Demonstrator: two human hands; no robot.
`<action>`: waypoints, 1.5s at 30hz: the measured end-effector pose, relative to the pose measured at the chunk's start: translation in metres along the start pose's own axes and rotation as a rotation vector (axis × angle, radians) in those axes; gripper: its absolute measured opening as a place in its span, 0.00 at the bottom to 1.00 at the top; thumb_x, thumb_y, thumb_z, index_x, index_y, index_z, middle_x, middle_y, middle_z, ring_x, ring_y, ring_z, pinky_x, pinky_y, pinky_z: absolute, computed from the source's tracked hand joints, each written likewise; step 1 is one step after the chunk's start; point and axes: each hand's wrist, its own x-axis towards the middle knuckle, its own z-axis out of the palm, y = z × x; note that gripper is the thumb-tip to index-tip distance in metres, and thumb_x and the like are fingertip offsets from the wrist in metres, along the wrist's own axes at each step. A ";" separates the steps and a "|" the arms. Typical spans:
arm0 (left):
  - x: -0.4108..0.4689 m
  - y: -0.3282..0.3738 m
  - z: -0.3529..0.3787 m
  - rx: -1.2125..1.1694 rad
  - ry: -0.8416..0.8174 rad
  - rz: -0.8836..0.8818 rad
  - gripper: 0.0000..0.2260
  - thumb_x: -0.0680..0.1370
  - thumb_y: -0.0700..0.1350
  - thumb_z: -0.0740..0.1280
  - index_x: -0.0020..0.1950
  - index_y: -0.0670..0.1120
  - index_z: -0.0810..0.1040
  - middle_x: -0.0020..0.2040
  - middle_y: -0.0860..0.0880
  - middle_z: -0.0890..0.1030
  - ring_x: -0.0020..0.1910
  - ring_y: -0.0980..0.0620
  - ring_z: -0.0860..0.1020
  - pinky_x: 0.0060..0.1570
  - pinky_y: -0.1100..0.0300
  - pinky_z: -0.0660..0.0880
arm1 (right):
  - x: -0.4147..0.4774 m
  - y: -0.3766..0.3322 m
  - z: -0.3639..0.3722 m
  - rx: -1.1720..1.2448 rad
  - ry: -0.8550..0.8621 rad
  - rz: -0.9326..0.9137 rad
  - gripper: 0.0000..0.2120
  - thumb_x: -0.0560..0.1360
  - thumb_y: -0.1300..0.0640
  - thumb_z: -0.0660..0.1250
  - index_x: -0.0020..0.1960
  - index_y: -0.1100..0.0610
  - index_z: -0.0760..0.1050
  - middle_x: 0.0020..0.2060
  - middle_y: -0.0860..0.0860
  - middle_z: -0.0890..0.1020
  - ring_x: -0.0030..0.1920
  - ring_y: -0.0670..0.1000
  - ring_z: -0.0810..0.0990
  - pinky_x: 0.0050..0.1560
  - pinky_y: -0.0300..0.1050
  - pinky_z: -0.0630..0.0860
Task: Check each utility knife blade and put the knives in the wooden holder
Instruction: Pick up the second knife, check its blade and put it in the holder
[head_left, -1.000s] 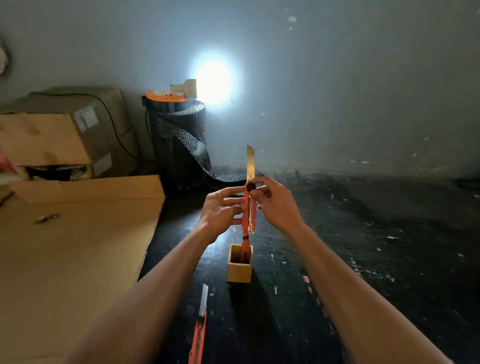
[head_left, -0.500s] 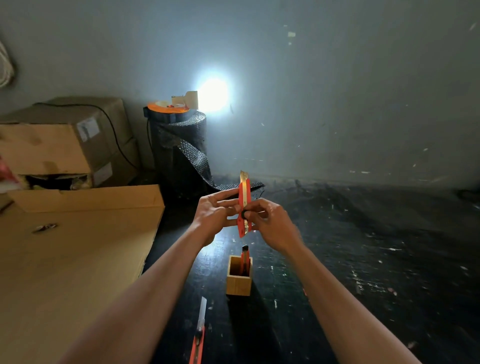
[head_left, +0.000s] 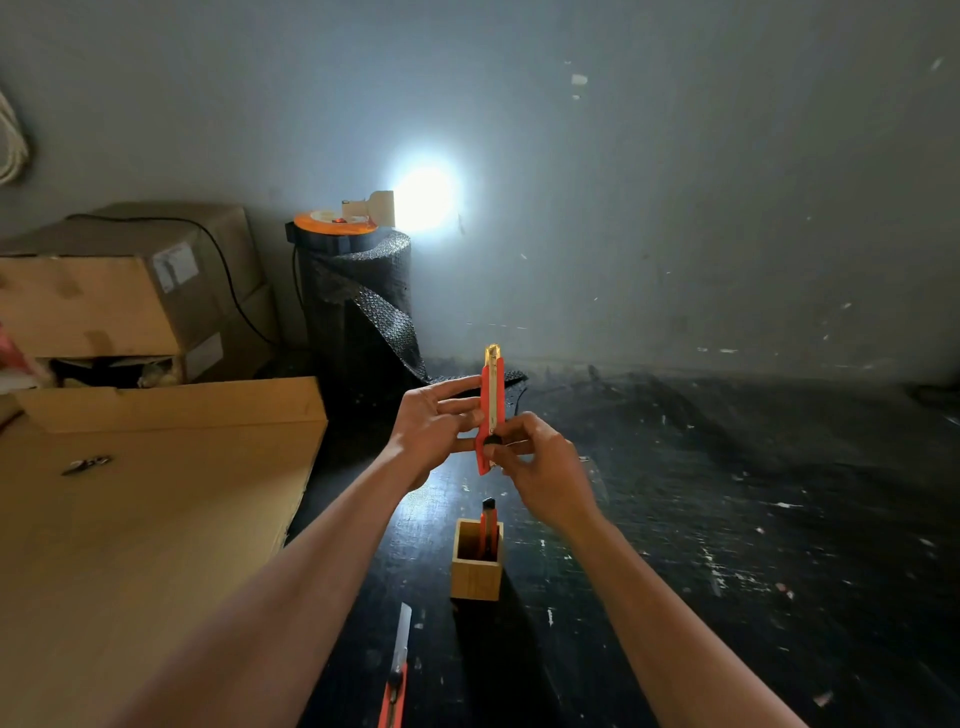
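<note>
I hold an orange utility knife (head_left: 490, 400) upright above the dark floor, only a short blade tip showing at its top. My left hand (head_left: 435, 426) grips its body from the left. My right hand (head_left: 540, 467) pinches the lower end, thumb on the black slider. Below stands a small square wooden holder (head_left: 475, 571) with one orange knife (head_left: 489, 525) upright in it. A third orange knife (head_left: 396, 675) lies on the floor in front of the holder, its blade extended.
A large flat cardboard sheet (head_left: 145, 519) covers the floor at left, with stacked cardboard boxes (head_left: 119, 291) behind it. A black bubble-wrap roll (head_left: 358, 301) with a lit lamp on top stands by the wall. The black floor (head_left: 727, 519) stretches to the right.
The long blade that stood out of the held knife a second ago has slid back into the body. My right thumb moved down with the slider, and both hands sank slightly.
</note>
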 end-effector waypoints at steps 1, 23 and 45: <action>0.000 0.000 0.001 -0.002 0.000 -0.001 0.20 0.77 0.26 0.68 0.66 0.41 0.80 0.49 0.44 0.88 0.43 0.46 0.89 0.36 0.54 0.84 | -0.001 -0.001 0.000 0.001 0.005 0.007 0.09 0.77 0.53 0.71 0.56 0.49 0.74 0.50 0.42 0.79 0.49 0.44 0.79 0.55 0.43 0.80; 0.003 0.000 0.001 0.015 0.003 0.005 0.20 0.77 0.25 0.67 0.67 0.40 0.80 0.47 0.47 0.89 0.44 0.46 0.89 0.36 0.56 0.83 | 0.001 0.006 0.000 0.093 0.007 0.000 0.12 0.77 0.54 0.72 0.56 0.45 0.73 0.45 0.35 0.79 0.43 0.41 0.81 0.43 0.31 0.77; -0.004 -0.034 -0.007 -0.033 -0.050 -0.075 0.21 0.77 0.24 0.66 0.64 0.44 0.81 0.48 0.43 0.89 0.45 0.44 0.88 0.37 0.53 0.84 | 0.019 0.023 0.009 0.278 0.036 0.090 0.17 0.77 0.48 0.72 0.63 0.50 0.72 0.49 0.43 0.83 0.48 0.46 0.85 0.48 0.43 0.84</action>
